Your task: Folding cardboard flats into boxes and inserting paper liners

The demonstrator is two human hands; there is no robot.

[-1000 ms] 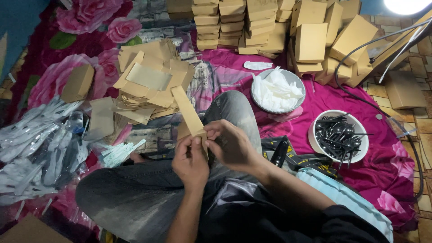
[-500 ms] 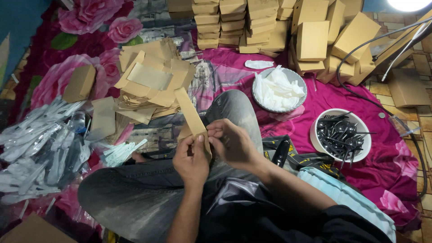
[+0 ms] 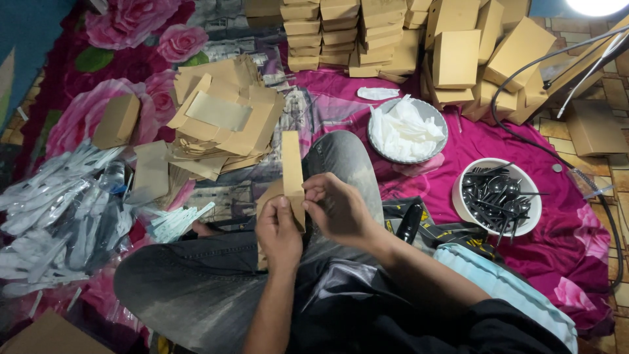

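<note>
- Both grips pinched the lower end of a cardboard sleeve (image 3: 292, 167): left hand (image 3: 278, 233) and right hand (image 3: 337, 210) grasped it above the lap.
- Sleeve was plain brown, long, narrow, flat, standing nearly upright.

My raised knee (image 3: 337, 157) as landmark. Left of it: heap of flat cardboard blanks (image 3: 219, 124); farther left, pile of wrapped cutlery packets (image 3: 59, 210). Right of it: plate of napkins (image 3: 406, 131); beyond that, nearer me, bowl of spoons (image 3: 496, 196). Behind it: stacked boxes (image 3: 341, 33).
</note>
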